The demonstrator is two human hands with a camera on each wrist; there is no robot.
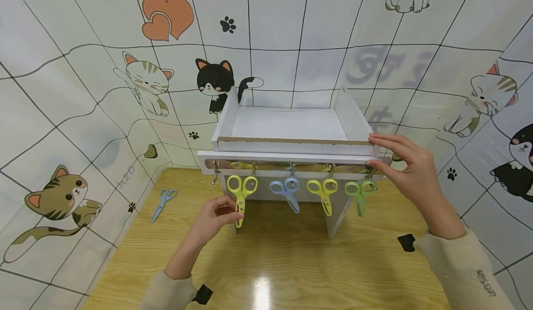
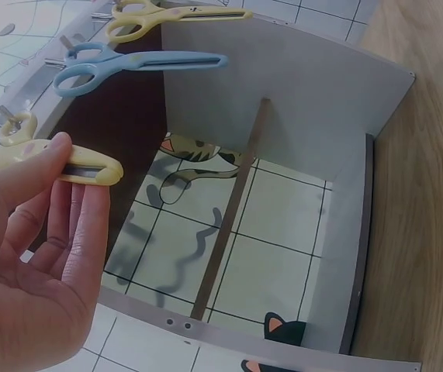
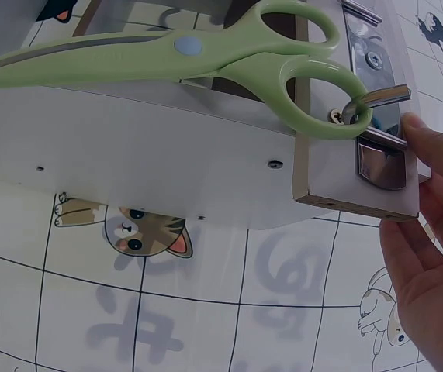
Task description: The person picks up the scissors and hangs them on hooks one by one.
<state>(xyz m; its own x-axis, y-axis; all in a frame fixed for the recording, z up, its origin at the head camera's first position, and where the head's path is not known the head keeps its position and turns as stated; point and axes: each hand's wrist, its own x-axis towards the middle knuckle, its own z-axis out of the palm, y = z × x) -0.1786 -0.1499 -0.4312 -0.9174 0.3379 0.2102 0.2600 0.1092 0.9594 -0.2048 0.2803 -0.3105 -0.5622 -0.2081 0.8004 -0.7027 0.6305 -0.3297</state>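
Observation:
A white shelf [image 1: 291,148] stands on the table, with a row of metal hooks along its front bar. My left hand [image 1: 214,217] pinches the blades of the leftmost yellow scissors [image 1: 240,198] between thumb and fingers. In the left wrist view those yellow scissors [image 2: 101,168] still have a handle loop around a hook. To their right hang blue scissors [image 1: 287,190], another yellow pair [image 1: 323,193] and green scissors [image 1: 360,198]. My right hand [image 1: 412,171] grips the shelf's right front corner, thumb against the hook bar, beside the green scissors [image 3: 188,46].
Another pair of blue scissors [image 1: 163,203] lies on the wooden table [image 1: 316,273], left of the shelf. A bare hook [image 1: 215,173] is at the bar's left end. White cloth [image 1: 275,18] with grid lines and cartoon cats surrounds the table at the back and sides.

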